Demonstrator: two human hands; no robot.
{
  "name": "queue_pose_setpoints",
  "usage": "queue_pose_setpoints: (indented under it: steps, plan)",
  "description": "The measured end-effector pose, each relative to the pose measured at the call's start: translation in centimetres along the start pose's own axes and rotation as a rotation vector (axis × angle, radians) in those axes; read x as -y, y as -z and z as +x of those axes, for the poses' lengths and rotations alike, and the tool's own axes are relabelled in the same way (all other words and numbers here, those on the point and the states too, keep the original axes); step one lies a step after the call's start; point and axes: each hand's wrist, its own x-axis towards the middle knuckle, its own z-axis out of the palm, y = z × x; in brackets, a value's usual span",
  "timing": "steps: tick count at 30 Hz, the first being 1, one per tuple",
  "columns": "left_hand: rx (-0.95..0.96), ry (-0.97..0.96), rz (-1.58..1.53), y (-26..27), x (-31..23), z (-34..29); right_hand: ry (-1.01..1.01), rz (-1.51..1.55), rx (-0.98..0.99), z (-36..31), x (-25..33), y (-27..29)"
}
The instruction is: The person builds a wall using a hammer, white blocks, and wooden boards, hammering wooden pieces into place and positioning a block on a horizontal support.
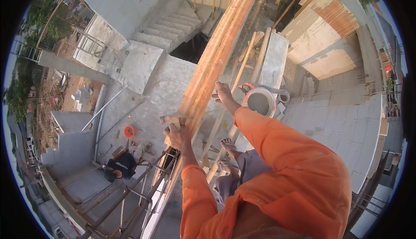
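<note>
A long orange-brown wall top or beam (214, 50), grooved lengthwise, runs away from me; I cannot tell whether it is brick or board. At its near end, my left hand (177, 136) is closed around a small pale-brown block (175, 119), which lies against the top; the block's material is unclear. My right hand (224, 94) is beside the right edge of the long top, fingers apart and partly bent, with nothing visible in it. Just right of that hand, a round bucket (272, 107) contains grey mortar (258, 103).
Steel rebar (149, 191) sticks out at the near left. Wooden poles (245, 63) and a grey plank (274, 57) stand right of the top. Far below left, another person (121, 166) bends near an orange bucket (129, 131). Concrete stairs (171, 29) descend beside a dark opening (190, 48).
</note>
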Motion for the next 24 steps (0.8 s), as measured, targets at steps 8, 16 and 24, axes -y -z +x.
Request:
queue_pose_setpoints:
  steps: [8, 16, 24]
  plan:
    - [0.029, -0.015, 0.032, 0.0, 0.2, -0.4, 0.168, -1.089, 0.265, -9.9, -17.3, 22.7]
    - [-0.028, -0.008, 0.103, -0.4, -1.0, -1.6, -0.096, -1.067, -0.084, -22.5, -27.8, 42.6]
    - [-0.087, -0.050, 0.172, -1.2, 0.9, 0.7, -0.235, -0.597, -0.208, -21.7, -25.1, 42.7]
